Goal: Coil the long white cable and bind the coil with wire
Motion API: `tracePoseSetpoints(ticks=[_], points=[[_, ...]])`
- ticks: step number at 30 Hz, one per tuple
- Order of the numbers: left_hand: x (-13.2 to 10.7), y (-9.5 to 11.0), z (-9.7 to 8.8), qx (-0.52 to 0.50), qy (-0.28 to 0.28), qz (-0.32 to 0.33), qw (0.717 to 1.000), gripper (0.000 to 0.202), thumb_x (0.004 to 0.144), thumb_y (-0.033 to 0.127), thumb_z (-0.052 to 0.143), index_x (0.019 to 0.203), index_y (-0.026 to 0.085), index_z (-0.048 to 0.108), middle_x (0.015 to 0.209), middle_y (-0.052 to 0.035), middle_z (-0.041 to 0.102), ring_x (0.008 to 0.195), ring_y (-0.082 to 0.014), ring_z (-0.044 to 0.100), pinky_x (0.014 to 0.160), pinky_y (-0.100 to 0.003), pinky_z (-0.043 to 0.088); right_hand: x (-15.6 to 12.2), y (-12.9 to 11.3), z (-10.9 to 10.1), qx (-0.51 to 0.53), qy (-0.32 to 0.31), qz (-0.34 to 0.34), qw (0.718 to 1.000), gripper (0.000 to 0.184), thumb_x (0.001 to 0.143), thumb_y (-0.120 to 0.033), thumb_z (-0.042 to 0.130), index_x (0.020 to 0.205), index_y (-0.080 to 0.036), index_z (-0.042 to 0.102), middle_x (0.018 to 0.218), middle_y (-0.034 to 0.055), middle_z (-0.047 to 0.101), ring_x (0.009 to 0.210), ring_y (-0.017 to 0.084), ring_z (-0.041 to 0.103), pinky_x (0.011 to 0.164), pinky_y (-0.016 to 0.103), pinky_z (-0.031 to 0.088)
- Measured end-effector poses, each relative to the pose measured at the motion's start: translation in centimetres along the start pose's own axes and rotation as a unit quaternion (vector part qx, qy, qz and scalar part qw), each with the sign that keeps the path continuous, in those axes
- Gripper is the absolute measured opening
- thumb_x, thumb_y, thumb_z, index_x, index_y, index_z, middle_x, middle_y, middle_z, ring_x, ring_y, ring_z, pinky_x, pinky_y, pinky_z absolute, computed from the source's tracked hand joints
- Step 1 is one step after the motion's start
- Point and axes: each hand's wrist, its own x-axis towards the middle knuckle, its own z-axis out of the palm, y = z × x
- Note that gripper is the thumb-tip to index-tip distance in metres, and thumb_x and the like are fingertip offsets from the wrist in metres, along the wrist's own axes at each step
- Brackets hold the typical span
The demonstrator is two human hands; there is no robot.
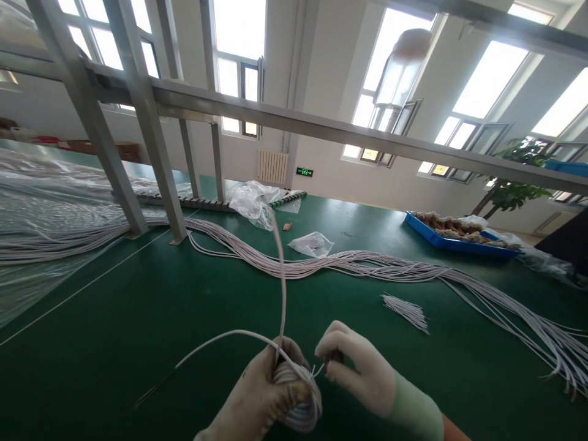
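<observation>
Both my hands wear pale gloves, low in the middle of the view. My left hand point(261, 398) is closed round a coil of white cable point(298, 392). One end of that cable point(281, 275) rises straight up from the coil, and another loop arcs out to the left. My right hand point(362, 367) pinches a thin white tie at the coil's right side. A small bunch of short white ties point(407, 310) lies on the green table point(138, 331) to the right of my hands.
A long bundle of white cables point(367, 264) runs across the table from left to right. Crumpled plastic bags point(312, 244) lie behind it. A blue tray point(452, 240) sits far right. Grey metal frame posts point(151, 135) stand at the left, with plastic sheeting point(41, 208).
</observation>
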Motion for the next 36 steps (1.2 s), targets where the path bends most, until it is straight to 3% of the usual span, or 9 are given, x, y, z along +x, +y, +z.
tracePoseSetpoints(ticks=[8, 11, 14, 17, 19, 23, 30, 33, 36], points=[[-0.8, 1.1, 0.7, -0.006, -0.004, -0.008, 1.0, 0.039, 0.071, 0.027, 0.082, 0.101, 0.018, 0.057, 0.104, -0.0078, 0.066, 0.101, -0.0289, 0.062, 0.094, -0.049, 0.048, 0.5, -1.3, 0.1, -0.15, -0.075, -0.114, 0.979, 0.023, 0.101, -0.034, 0.05, 0.088, -0.019, 0.062, 0.09, 0.0034, 0.053, 0.075, 0.018, 0.048, 0.064, 0.03, 0.04], [-1.0, 1.6, 1.1, 0.06, 0.021, -0.016, 0.998, 0.034, 0.073, 0.02, 0.077, 0.102, 0.018, 0.059, 0.103, -0.0063, 0.065, 0.097, -0.0274, 0.063, 0.088, -0.045, 0.051, 0.8, -1.8, 1.3, -0.082, -0.05, 0.053, 0.994, 0.019, 0.094, -0.024, 0.054, 0.076, -0.019, 0.055, 0.077, -0.0001, 0.052, 0.068, 0.016, 0.047, 0.063, 0.029, 0.041], [-0.8, 1.7, 1.4, 0.209, 0.056, -0.012, 0.976, 0.024, 0.08, 0.023, 0.07, 0.102, 0.022, 0.063, 0.107, -0.0057, 0.067, 0.099, -0.0291, 0.062, 0.086, -0.045, 0.05, 1.2, -1.2, 2.6, 0.018, -0.05, 0.287, 0.956, 0.023, 0.09, -0.019, 0.056, 0.067, -0.019, 0.051, 0.064, -0.0026, 0.049, 0.059, 0.014, 0.047, 0.055, 0.025, 0.041], [-0.4, 1.4, 1.4, 0.221, 0.039, -0.01, 0.975, 0.02, 0.082, 0.027, 0.068, 0.1, 0.021, 0.062, 0.102, -0.0058, 0.068, 0.097, -0.0289, 0.063, 0.084, -0.043, 0.05, 1.2, -0.4, 2.8, 0.068, -0.074, 0.344, 0.934, 0.024, 0.091, -0.022, 0.05, 0.067, -0.019, 0.051, 0.056, -0.0045, 0.045, 0.049, 0.012, 0.041, 0.045, 0.022, 0.035], [-0.1, 1.1, 1.0, 0.145, 0.032, -0.019, 0.989, 0.027, 0.079, 0.027, 0.072, 0.101, 0.02, 0.058, 0.101, -0.006, 0.067, 0.097, -0.0284, 0.064, 0.085, -0.043, 0.051, 0.9, -0.3, 2.1, 0.086, -0.059, 0.301, 0.948, 0.022, 0.096, -0.026, 0.044, 0.078, -0.018, 0.055, 0.06, -0.0046, 0.046, 0.049, 0.012, 0.041, 0.045, 0.022, 0.035], [-0.2, 1.1, 0.3, 0.01, -0.016, -0.018, 1.0, 0.043, 0.077, 0.037, 0.08, 0.106, 0.018, 0.056, 0.107, -0.0078, 0.066, 0.103, -0.0293, 0.064, 0.095, -0.047, 0.05, 0.1, -0.8, 0.1, -0.061, -0.028, 0.035, 0.997, 0.016, 0.095, -0.024, 0.053, 0.107, -0.019, 0.062, 0.096, 0.0043, 0.057, 0.077, 0.018, 0.053, 0.067, 0.03, 0.048], [-1.7, 2.0, 0.7, -0.034, -0.028, -0.029, 0.999, 0.058, 0.073, 0.056, 0.081, 0.112, 0.019, 0.058, 0.115, -0.0107, 0.063, 0.115, -0.034, 0.058, 0.101, -0.051, 0.044, 0.5, -1.4, -0.3, -0.246, -0.128, -0.112, 0.954, 0.014, 0.098, -0.03, 0.05, 0.095, -0.021, 0.06, 0.093, 0.0049, 0.057, 0.076, 0.02, 0.049, 0.065, 0.033, 0.04], [-0.9, 1.0, 0.8, 0.012, -0.012, -0.025, 1.0, 0.05, 0.068, 0.043, 0.086, 0.104, 0.018, 0.061, 0.106, -0.0102, 0.065, 0.105, -0.0337, 0.061, 0.096, -0.051, 0.047, 0.6, -0.7, 1.4, -0.164, -0.087, 0.004, 0.983, 0.008, 0.092, -0.024, 0.054, 0.086, -0.02, 0.055, 0.085, 0.0023, 0.055, 0.073, 0.018, 0.048, 0.065, 0.031, 0.039], [0.4, -0.7, 0.6, 0.103, 0.09, 0.014, 0.99, 0.041, 0.062, 0.031, 0.089, 0.095, 0.021, 0.066, 0.101, -0.0084, 0.068, 0.099, -0.0336, 0.063, 0.093, -0.049, 0.048, 1.1, 1.0, 3.2, 0.012, -0.061, 0.272, 0.96, 0.013, 0.086, -0.014, 0.054, 0.074, -0.019, 0.053, 0.071, -0.0013, 0.052, 0.066, 0.016, 0.049, 0.061, 0.027, 0.041]])
